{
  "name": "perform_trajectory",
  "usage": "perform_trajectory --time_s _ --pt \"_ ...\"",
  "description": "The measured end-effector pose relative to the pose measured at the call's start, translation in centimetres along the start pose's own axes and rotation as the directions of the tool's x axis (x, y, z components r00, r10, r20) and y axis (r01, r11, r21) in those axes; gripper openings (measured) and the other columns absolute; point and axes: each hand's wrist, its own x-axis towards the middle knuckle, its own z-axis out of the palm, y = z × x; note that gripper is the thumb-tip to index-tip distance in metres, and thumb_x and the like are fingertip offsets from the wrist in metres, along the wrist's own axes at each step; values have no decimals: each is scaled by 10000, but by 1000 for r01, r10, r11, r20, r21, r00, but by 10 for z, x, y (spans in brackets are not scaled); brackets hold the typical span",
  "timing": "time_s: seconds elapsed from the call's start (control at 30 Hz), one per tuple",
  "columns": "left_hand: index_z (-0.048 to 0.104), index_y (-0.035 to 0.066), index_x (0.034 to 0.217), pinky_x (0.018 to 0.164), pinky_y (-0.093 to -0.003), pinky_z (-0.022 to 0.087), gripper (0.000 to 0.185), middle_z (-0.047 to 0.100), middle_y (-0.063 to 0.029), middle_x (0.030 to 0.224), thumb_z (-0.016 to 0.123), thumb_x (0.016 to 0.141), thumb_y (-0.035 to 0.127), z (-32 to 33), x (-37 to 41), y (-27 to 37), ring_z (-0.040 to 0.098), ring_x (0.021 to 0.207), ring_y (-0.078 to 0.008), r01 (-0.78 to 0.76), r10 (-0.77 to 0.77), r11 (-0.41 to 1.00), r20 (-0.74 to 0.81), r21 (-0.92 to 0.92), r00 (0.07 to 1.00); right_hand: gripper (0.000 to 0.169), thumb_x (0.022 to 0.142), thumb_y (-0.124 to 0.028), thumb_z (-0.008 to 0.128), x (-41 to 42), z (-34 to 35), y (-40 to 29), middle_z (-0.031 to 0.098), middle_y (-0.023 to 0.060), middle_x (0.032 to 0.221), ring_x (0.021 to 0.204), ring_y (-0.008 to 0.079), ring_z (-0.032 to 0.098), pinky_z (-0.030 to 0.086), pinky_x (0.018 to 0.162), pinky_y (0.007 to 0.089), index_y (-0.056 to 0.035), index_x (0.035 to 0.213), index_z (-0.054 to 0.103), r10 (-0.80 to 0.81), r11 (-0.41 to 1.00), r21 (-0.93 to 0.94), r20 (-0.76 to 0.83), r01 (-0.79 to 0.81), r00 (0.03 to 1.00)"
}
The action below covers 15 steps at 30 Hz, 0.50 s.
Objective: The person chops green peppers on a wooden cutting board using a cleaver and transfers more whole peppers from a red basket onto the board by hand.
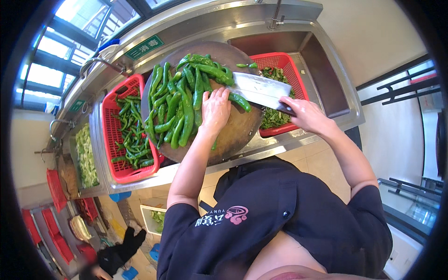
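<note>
My right hand (303, 112) is closed around the handle of a cleaver (260, 90), its broad blade lying over the right part of a round wooden chopping board (238, 131). My left hand (216, 107) rests on the board beside a heap of whole green peppers (178, 101), fingertips near one green pepper (240, 102) just below the blade. Whether the left fingers grip that pepper I cannot tell. Small pepper pieces (246, 65) lie at the board's upper right edge. Cut greens (274, 117) fill a red plastic basket (292, 66) in the sink, partly under the board and blade.
Left of the board, another red basket (109, 140) holds smaller green peppers (134, 133). Chopped pale green vegetables (85, 154) fill a sink further left. Faucets (105, 64) line the steel counter's back. A person in black (119, 252) is at lower left, near a white bin (150, 229).
</note>
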Motion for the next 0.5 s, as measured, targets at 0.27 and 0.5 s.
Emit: perform_trajectory --time_s 0.27,0.5 --pt "660 65 1105 1004 -494 374 287 692 -87 1047 658 867 225 7 4 1 622 1034 -257 90 -88 996 -121 10 989 511 796 -89 615 -64 -58 2 689 169 1007 897 349 672 525 807 423 -82 1296 506 371 865 313 127 -392 920" --pt "644 108 1210 880 -418 458 354 631 -96 1019 652 857 108 -13 1 46 587 953 -299 88 -111 981 -129 -172 985 270 923 -116 572 -21 -7 28 473 -20 666 495 66 455 391 449 230 -33 1170 505 178 155 925 319 -346 931"
